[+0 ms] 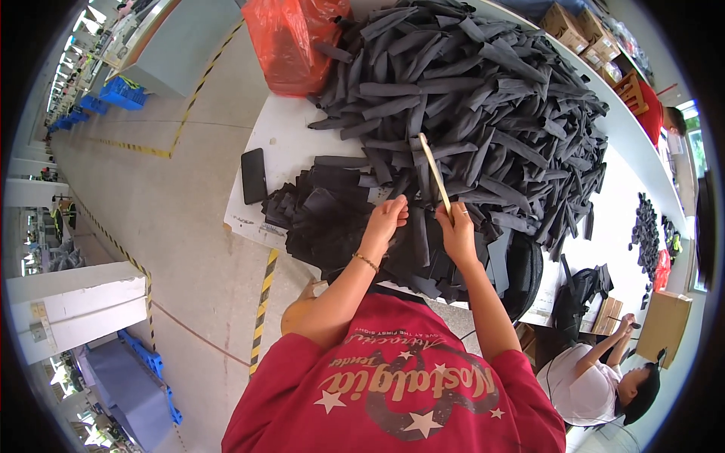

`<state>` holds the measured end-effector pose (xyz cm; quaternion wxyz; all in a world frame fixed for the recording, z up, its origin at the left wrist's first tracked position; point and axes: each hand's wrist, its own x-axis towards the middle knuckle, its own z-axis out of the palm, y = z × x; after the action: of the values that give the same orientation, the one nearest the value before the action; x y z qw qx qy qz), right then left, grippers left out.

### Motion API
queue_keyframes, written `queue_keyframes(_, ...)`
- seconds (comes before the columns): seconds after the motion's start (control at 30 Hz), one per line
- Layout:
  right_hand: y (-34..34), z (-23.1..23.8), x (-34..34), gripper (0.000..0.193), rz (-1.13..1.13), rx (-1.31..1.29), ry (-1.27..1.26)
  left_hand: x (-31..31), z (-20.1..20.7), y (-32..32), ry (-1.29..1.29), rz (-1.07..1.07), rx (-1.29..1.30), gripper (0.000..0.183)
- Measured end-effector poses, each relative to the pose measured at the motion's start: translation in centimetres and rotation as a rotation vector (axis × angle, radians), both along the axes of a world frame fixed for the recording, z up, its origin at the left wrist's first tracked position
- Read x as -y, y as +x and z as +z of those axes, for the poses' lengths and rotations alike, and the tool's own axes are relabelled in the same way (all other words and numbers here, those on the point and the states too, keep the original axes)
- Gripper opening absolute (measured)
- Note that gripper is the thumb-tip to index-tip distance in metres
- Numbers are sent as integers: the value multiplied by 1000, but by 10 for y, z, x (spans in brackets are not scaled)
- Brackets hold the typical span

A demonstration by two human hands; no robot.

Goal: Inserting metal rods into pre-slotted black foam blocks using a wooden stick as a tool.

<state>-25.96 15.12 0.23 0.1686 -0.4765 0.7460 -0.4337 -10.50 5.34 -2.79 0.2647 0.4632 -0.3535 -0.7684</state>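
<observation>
My right hand grips the lower end of a slim pale stick, perhaps wooden, which points up and away over the table. Beside it, my left hand is closed with the fingertips together; whatever it may hold is hidden. Between and below my hands hang dark fabric pieces, close to the table's near edge. A pile of flat black fabric pieces lies to the left of my left hand. Beyond both hands rises a large heap of narrow dark grey fabric tubes, which the stick's tip overlaps.
A black phone lies on the white table at its left edge. Behind it stands a red plastic bag. Cartons line the far side. At the lower right sits another person, near a black bag.
</observation>
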Motion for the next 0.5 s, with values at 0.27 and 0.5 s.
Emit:
queue_keyframes(0.27, -23, 5, 65, 32, -229, -180, 232, -11, -12, -34, -232, -143, 107, 29)
queue_keyframes(0.5, 9, 37, 38, 16, -47, 455, 80, 6, 42, -16, -384, -88, -81, 52)
